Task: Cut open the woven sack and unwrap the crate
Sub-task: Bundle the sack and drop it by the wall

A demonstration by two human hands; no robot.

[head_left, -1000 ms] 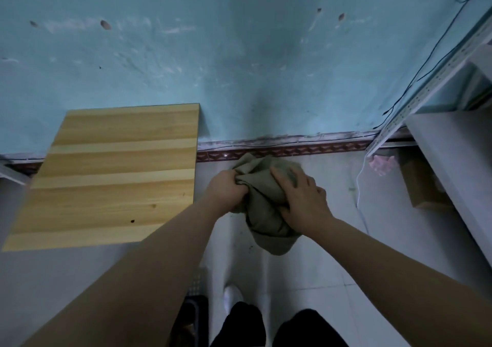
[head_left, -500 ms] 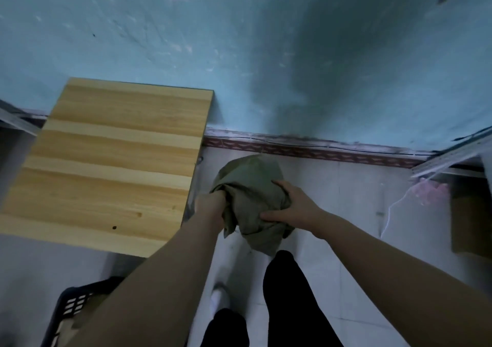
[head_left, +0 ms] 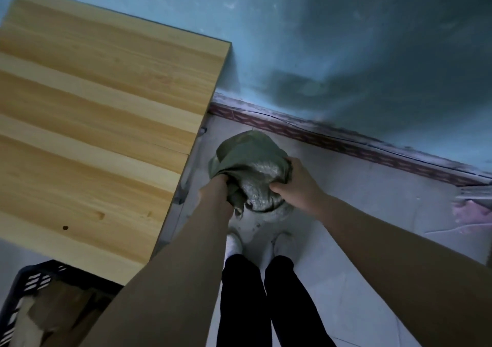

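Note:
The grey-green woven sack (head_left: 247,154) is crumpled into a ball, held over the floor in front of me beside the table's right edge. My left hand (head_left: 217,184) is pushed into its folds from the left, mostly buried in the cloth. My right hand (head_left: 291,184) grips the sack's right side with the fingers curled under it. A dark plastic crate (head_left: 29,282) shows at the bottom left, partly behind my left forearm, with brown wrapping inside.
A light wooden table (head_left: 93,122) fills the left side against the blue wall (head_left: 346,53). My legs and white shoes (head_left: 234,242) stand on the pale tiled floor (head_left: 359,186). Something pink (head_left: 471,210) lies at the right edge.
The view has swung left and down, bringing the table closer and the crate into sight. The bundled sack has stayed gripped in both hands and sits lower, nearer the table's edge.

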